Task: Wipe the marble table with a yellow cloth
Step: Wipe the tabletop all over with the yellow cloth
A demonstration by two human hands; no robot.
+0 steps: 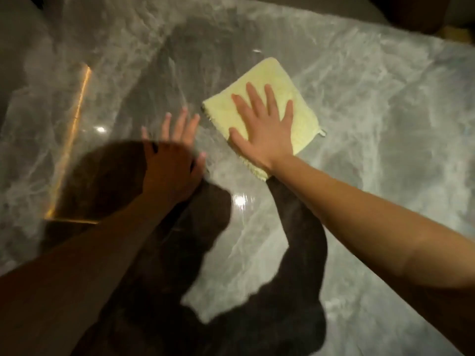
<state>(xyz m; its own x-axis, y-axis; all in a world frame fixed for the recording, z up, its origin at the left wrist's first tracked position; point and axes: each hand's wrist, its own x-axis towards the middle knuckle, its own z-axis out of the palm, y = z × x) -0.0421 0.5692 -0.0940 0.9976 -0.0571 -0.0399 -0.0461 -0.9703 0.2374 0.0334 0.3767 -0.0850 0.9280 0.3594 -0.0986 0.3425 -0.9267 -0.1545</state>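
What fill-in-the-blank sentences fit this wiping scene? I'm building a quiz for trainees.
1. The right hand presses flat on the ____ cloth.
2. The left hand rests on the bare ____ table.
3. The right hand's fingers are ____, not curled.
4. The cloth lies to the ____ of the left hand.

Missing words: yellow; marble; spread; right

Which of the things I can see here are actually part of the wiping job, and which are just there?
Part of the job:
- yellow cloth, lying flat
- marble table
- right hand, pressed flat on the cloth
- left hand, open, beside the cloth, not touching it

Just there:
- orange light reflection on the marble
- dark shape at the far corner, too unclear to identify
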